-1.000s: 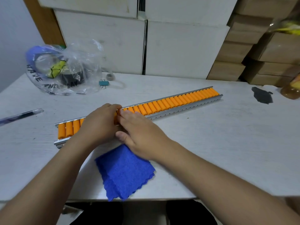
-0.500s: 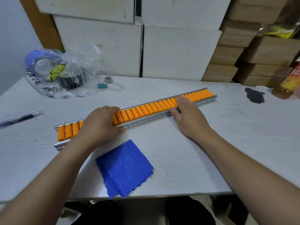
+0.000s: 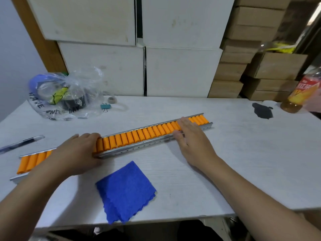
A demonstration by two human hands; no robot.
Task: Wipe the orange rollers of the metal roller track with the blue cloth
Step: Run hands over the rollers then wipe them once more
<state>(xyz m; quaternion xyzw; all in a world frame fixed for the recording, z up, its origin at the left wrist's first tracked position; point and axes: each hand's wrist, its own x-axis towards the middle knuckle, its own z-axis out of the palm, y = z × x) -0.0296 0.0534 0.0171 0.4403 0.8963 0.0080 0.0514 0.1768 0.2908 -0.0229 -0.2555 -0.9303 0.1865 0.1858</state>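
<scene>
With both flat, empty hands, left point(image 3: 76, 153) and right point(image 3: 192, 138), steady long metal roller track point(image 3: 139, 148), then fetch folded blue cloth point(image 3: 126, 192).

Plastic bag point(image 3: 69, 94) of tape rolls, binder clip point(image 3: 105, 106), pen point(image 3: 21, 143) — drink bottle point(image 3: 302, 93), stacked boxes point(image 3: 182, 72)

The clear plastic bag point(image 3: 67, 94) at about ten o'clock on the counter point(image 3: 243, 153) carries dark capital letters along its lower edge; "HAVE" can be made out at the left, then something like "A NICE DAY", though creases break up the middle letters. At about two o'clock, the drink bottle point(image 3: 302, 91) has a red and orange label with white characters too blurred to read.
</scene>
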